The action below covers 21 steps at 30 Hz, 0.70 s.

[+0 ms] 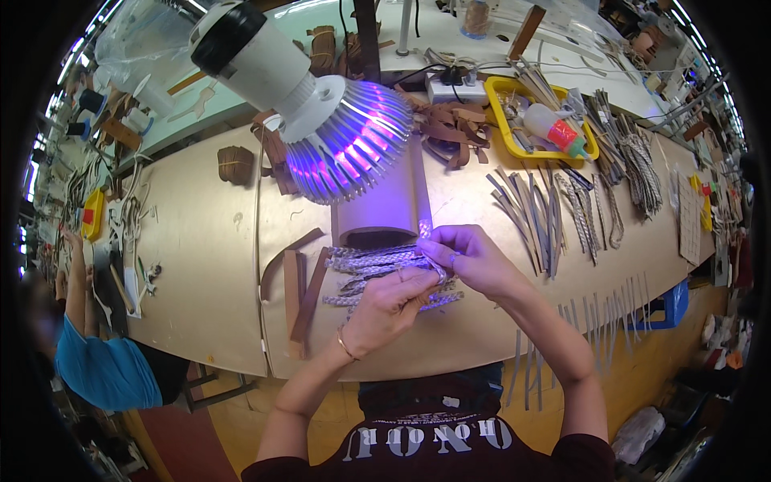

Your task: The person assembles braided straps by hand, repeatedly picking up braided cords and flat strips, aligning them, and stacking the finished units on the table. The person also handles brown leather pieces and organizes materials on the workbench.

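Observation:
Under the purple light, my left hand (392,307) and my right hand (474,259) meet at the middle of the table. Both are closed, fingertips pinched on one braided strap (440,275) between them. A small ring shows on a right-hand finger. Several more braided straps (353,261) lie side by side beneath my left hand and past it. Just beyond them stands an arched tan form (376,217), its open end toward me. My fingers hide part of the strap they hold.
A large lamp (349,145) hangs over the form. Brown strips (297,297) lie left of my hands. At the right are grey strips (534,217), more braids (580,209) and a yellow tray (499,120) with a bottle (554,128). A person in blue (104,369) sits at far left.

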Tool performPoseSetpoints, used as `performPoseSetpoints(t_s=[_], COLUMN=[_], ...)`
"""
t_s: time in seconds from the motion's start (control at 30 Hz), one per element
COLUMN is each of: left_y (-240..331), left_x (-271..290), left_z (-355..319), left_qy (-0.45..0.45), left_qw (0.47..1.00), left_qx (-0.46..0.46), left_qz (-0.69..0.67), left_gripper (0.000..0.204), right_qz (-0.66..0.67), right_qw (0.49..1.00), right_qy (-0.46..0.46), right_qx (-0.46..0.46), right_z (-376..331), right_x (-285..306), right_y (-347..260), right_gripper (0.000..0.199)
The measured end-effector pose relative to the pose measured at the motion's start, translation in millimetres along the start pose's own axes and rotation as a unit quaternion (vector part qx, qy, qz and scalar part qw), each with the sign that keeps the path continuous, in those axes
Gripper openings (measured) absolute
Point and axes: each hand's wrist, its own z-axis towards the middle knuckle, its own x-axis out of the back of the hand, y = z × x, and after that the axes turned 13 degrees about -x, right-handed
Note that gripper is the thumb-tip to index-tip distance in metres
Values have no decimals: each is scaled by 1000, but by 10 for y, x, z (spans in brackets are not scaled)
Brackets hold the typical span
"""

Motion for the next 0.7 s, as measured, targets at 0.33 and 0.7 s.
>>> performPoseSetpoints(t_s=[0.33, 0.7], left_y=[-39, 13], left_x=[105, 277], left_z=[-15, -3], left_qy=[-217, 135], left_qw=[975, 897], left_qx=[-42, 266], left_qz=[-33, -326], left_gripper=[23, 24], right_qz=[-39, 185], right_qw=[999, 960], right_qy=[-25, 174], right_qx=[17, 115], right_z=[31, -122], right_x=[-141, 186], right_y=[136, -216], right_gripper=[28, 20])
